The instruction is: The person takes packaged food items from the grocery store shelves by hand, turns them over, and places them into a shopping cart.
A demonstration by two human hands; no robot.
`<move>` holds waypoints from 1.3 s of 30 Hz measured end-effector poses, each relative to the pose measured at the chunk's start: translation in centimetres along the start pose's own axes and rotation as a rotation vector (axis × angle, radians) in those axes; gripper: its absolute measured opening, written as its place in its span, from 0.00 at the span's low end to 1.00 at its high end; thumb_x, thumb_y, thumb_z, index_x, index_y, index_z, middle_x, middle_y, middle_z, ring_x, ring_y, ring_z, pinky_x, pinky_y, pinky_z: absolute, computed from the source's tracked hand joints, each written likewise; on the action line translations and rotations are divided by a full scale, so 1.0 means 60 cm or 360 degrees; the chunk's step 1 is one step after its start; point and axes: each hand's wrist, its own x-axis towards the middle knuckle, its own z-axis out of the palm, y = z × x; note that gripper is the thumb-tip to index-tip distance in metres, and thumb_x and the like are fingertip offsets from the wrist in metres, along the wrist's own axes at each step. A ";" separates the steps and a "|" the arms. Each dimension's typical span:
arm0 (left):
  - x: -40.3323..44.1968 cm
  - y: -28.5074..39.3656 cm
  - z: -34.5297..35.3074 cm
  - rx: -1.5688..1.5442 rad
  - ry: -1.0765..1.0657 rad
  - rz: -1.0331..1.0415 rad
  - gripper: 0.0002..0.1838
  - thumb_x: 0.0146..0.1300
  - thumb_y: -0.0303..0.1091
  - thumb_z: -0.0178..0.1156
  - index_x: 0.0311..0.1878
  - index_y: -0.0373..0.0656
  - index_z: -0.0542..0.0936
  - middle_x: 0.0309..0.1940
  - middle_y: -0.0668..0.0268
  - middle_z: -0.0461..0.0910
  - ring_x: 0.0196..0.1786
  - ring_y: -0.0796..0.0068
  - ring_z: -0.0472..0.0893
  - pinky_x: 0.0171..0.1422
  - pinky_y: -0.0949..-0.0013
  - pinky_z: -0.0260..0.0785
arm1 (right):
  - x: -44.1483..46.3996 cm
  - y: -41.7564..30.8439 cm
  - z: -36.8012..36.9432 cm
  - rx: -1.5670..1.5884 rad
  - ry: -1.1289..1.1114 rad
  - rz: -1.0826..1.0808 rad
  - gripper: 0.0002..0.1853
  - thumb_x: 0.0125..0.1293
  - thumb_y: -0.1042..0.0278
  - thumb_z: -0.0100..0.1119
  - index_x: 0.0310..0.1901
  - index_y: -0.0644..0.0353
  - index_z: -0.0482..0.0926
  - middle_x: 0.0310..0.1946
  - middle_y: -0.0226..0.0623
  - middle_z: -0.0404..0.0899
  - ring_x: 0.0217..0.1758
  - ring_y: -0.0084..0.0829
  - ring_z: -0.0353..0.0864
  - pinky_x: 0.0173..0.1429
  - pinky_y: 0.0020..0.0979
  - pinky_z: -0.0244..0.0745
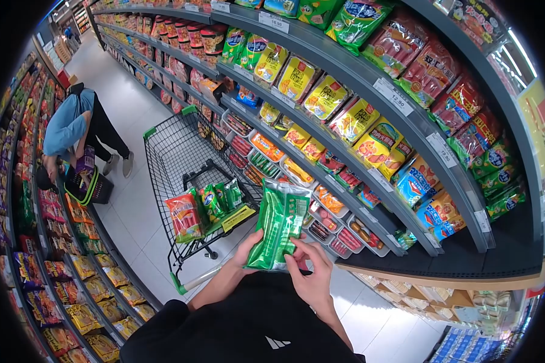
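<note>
A green shiny packet (278, 221), its printed back turned up, is held in front of my chest. My left hand (243, 255) grips its lower left edge, fingers partly hidden behind it. My right hand (309, 270) is at the lower right edge, thumb and fingers pinched on the packet. Beyond the packet stands a wire shopping cart (163, 158) with green corners. In it lie a red and orange packet (184, 218) and several green packets (212, 202).
Shelves (369, 85) of packaged snacks curve along the right, close to the cart. More shelves (48, 266) line the left. A person (69, 124) in a blue top bends over a black basket (102, 189) in the aisle. Tiled floor (140, 227) shows between.
</note>
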 end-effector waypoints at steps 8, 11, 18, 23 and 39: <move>0.002 0.020 0.024 0.1479 0.0509 0.0451 0.35 0.80 0.34 0.55 0.84 0.37 0.55 0.75 0.50 0.70 0.70 0.60 0.76 0.70 0.60 0.73 | 0.003 0.070 0.032 0.0485 -0.0170 0.0294 0.35 0.68 0.74 0.72 0.74 0.64 0.66 0.60 0.47 0.80 0.54 0.33 0.86 0.57 0.36 0.84; 0.004 0.032 0.025 0.1586 0.0540 0.0545 0.32 0.78 0.34 0.60 0.81 0.42 0.65 0.69 0.53 0.75 0.64 0.66 0.80 0.57 0.65 0.78 | 0.006 0.077 0.043 0.0617 -0.0056 0.0354 0.34 0.70 0.74 0.70 0.73 0.65 0.65 0.60 0.44 0.80 0.56 0.30 0.84 0.58 0.33 0.83; 0.002 0.051 0.012 0.1546 0.0468 0.0104 0.34 0.72 0.33 0.70 0.77 0.40 0.68 0.60 0.63 0.80 0.56 0.76 0.80 0.52 0.71 0.75 | 0.024 0.113 0.048 0.0934 0.0041 0.0534 0.23 0.74 0.73 0.67 0.66 0.64 0.71 0.51 0.32 0.83 0.46 0.18 0.82 0.47 0.24 0.79; 0.005 0.057 0.004 0.1435 0.0538 0.0109 0.34 0.69 0.34 0.73 0.75 0.40 0.70 0.59 0.64 0.82 0.58 0.75 0.81 0.57 0.68 0.74 | 0.035 0.116 0.060 0.0939 0.0017 0.0570 0.22 0.74 0.72 0.68 0.65 0.63 0.72 0.49 0.30 0.83 0.43 0.17 0.81 0.44 0.23 0.77; 0.051 0.073 -0.409 0.1010 0.1662 0.0288 0.29 0.64 0.32 0.76 0.66 0.31 0.79 0.47 0.63 0.87 0.47 0.79 0.84 0.51 0.71 0.75 | 0.039 0.165 0.041 0.0595 -0.0014 0.0839 0.20 0.77 0.73 0.62 0.67 0.65 0.74 0.56 0.41 0.84 0.56 0.30 0.86 0.56 0.30 0.85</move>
